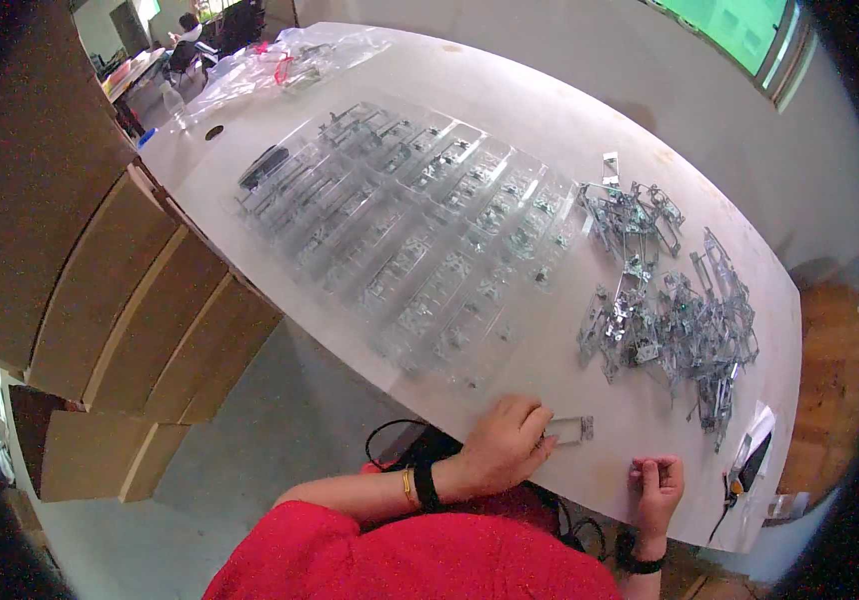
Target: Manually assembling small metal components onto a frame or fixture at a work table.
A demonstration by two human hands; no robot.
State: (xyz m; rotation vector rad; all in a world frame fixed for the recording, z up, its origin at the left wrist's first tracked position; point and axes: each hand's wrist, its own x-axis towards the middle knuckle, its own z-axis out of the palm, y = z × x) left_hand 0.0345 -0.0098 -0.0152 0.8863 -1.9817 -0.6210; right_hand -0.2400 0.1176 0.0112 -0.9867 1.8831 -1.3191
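My left hand (pixel 512 440) is closed on one end of a small rectangular metal frame (pixel 570 431), near the front edge of the white table. The frame's far end points right, away from my fingers. To its right, my right hand (pixel 658 485) rests at the table edge with its fingers curled together; whether something small is pinched in them I cannot make out. Beyond both hands lies a tangled heap of similar metal parts (pixel 680 330), with a second cluster (pixel 635 215) just behind it.
Clear plastic compartment trays (pixel 420 230) holding small metal parts cover the table's middle. An orange-and-black hand tool (pixel 740 485) lies at the right edge. Plastic bags (pixel 290 65) lie at the far left end. Cardboard boxes (pixel 130 330) stand left of the table. A person (pixel 188 28) sits far behind.
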